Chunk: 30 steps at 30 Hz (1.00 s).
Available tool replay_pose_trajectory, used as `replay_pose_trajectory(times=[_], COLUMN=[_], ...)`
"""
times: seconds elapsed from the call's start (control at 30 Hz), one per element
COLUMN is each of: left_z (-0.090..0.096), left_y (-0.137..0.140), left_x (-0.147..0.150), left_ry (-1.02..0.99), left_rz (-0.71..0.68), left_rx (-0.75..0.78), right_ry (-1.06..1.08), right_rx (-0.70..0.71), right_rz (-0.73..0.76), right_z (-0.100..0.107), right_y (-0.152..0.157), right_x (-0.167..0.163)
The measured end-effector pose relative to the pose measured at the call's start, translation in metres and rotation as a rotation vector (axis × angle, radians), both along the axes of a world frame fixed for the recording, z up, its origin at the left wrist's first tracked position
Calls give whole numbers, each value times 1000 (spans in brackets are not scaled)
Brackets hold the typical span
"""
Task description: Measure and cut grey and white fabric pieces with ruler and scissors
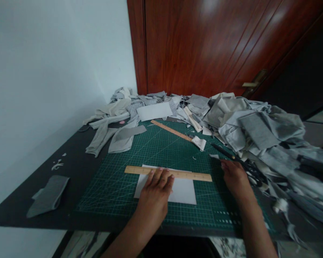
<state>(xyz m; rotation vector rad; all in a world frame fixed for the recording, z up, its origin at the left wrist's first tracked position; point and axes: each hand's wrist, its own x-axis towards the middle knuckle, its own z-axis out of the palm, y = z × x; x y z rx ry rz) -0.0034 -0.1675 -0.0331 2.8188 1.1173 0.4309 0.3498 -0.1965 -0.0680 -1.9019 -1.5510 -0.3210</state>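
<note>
My left hand (157,188) lies flat with fingers spread, pressing a wooden ruler (191,175) onto a white rectangular sheet (181,191). Whether the sheet is paper or cloth, I cannot tell. The ruler crosses the sheet near its far edge and sticks out on both sides. Over to the right, my right hand (235,177) is low over the green cutting mat (113,191) with its fingers curled together. A small pale scrap (214,156) is just beyond the fingertips; what they pinch is too small to make out. Black-handled scissors (250,168) lie beside this hand, partly hidden.
Heaped grey and white cloth (237,118) lines the back and right of the dark table (80,150). A second ruler (172,130) lies on the mat, near a folded white strip (199,142). Folded grey cloth (50,195) rests at left. A wooden door (193,46) stands behind.
</note>
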Motion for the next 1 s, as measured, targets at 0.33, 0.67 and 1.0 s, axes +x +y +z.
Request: replay_pose_trajectory(times=[0.33, 0.67, 1.0], left_z=[2, -2, -2], left_y=[0, 0, 1], left_x=[-1, 0, -1], left_ry=[-14, -23, -5], left_rz=[-3, 3, -1], left_rx=[-30, 7, -4], right_ry=[6, -9, 44], right_rx=[12, 16, 9], right_rz=[27, 10, -27], right_z=[-7, -6, -8], right_y=[0, 2, 3], right_x=[8, 5, 6])
